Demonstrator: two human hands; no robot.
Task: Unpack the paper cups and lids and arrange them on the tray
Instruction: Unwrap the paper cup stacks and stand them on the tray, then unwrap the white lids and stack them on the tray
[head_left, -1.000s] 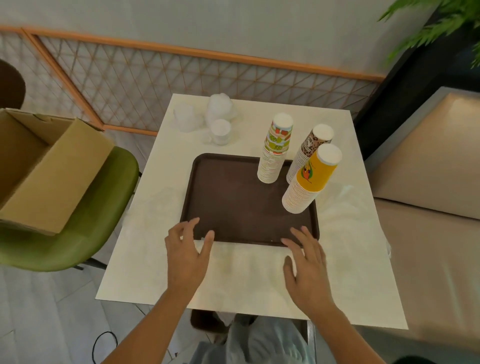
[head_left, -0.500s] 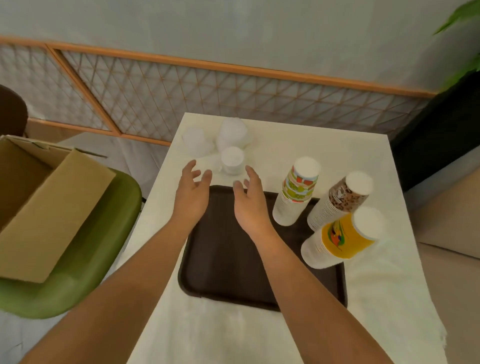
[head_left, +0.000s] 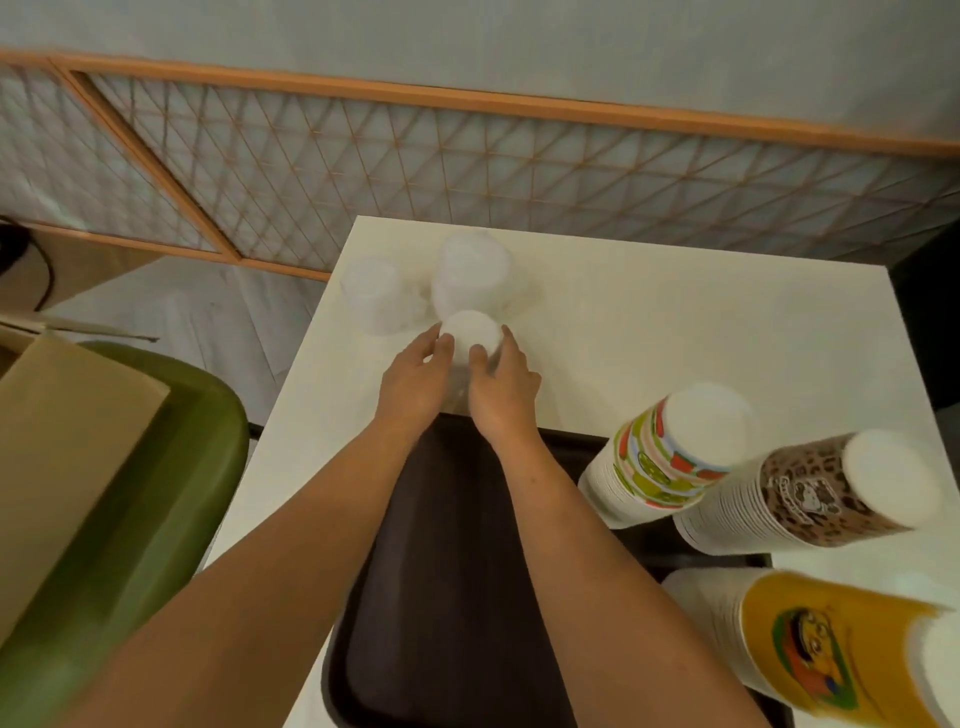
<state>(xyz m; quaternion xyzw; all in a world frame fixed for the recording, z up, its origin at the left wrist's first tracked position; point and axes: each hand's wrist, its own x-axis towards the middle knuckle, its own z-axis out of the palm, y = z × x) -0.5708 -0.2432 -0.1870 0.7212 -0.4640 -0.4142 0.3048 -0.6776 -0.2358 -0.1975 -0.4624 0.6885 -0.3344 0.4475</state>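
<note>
A dark brown tray (head_left: 447, 597) lies on the white table (head_left: 649, 322). Three upside-down stacks of paper cups stand on its right side: a striped one (head_left: 660, 462), a brown patterned one (head_left: 800, 499) and a yellow one (head_left: 831, 654). Beyond the tray's far edge stand three wrapped stacks of white lids. My left hand (head_left: 415, 384) and my right hand (head_left: 506, 387) grip the nearest lid stack (head_left: 470, 335) from both sides. The other two lid stacks, a large one (head_left: 475, 270) and a smaller one (head_left: 376, 299), stand just behind it.
An open cardboard box (head_left: 62, 447) rests on a green chair (head_left: 156, 545) to the left of the table. A lattice panel with a wooden frame (head_left: 467, 171) runs along the wall behind.
Both hands reached forward from the tray's near edge, across the tray, and closed around the nearest lid stack. The view moved closer to the table.
</note>
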